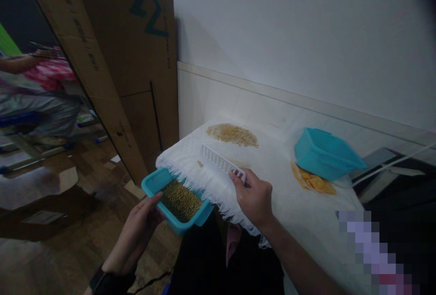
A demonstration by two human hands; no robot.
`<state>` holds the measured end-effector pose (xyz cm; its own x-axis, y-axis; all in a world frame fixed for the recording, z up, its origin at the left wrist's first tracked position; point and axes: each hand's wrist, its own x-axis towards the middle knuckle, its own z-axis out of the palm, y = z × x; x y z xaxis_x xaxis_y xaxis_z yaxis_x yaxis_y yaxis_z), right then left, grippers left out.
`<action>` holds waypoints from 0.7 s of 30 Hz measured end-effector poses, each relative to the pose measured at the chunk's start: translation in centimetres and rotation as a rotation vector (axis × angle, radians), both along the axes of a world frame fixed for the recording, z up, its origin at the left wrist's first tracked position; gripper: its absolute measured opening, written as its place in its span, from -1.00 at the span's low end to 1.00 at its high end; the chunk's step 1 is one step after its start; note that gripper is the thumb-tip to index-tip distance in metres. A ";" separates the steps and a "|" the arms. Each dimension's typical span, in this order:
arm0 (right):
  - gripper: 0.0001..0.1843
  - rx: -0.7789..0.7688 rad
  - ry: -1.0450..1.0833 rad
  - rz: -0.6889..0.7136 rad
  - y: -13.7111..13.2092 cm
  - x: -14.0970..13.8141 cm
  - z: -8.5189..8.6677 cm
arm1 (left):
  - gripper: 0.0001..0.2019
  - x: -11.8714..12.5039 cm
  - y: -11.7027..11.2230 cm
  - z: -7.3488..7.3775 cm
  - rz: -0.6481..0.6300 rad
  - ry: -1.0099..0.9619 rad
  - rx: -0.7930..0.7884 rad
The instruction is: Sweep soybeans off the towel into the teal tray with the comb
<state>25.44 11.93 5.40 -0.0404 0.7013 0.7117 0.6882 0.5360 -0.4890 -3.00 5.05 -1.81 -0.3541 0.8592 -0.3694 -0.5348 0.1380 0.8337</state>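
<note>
My left hand (pixel 141 222) grips the near left rim of a turquoise plastic bin (pixel 155 179), its thumb over the edge. Yellow-green beans (pixel 182 199), like soybeans, lie inside the bin, which is held at the edge of a table covered by a fringed white cloth (pixel 272 195). Closed around the right end of a white slotted plastic strip (pixel 220 161) is my right hand (pixel 254 197), low over the cloth. A few beans (pixel 200 163) rest between strip and fringe. Farther back, a larger patch of beans (pixel 233 135) is spread on the cloth.
Another turquoise bin (pixel 327 154) stands at the right on a crumpled orange-yellow cloth (pixel 313 181). A tall cardboard box (pixel 136 58) rises left of the table, and the wall (pixel 289 36) borders its back. At far left a person's arm (pixel 20 64) shows.
</note>
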 end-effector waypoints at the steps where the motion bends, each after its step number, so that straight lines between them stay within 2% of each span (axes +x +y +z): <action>1: -0.70 0.001 0.009 0.004 -0.1 -0.1 -0.1 | -0.64 0.0 0.0 0.2 -0.004 -0.008 -0.006; 6: -0.70 0.001 0.040 0.023 -0.7 0.0 -0.1 | -0.65 -0.4 0.0 0.7 -0.046 -0.014 -0.029; 17: -0.73 0.032 0.011 0.071 -0.7 -1.0 0.5 | -0.62 -0.8 0.0 0.0 -0.070 0.007 -0.012; 21: -0.75 0.056 -0.007 0.099 -1.4 -1.5 0.5 | -0.60 -1.0 0.0 0.0 -0.075 0.003 0.001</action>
<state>23.94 10.49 5.88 -0.1123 0.6530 0.7490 0.6339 0.6275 -0.4521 -3.96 5.09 -1.85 -0.2898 0.8837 -0.3676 -0.5205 0.1768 0.8353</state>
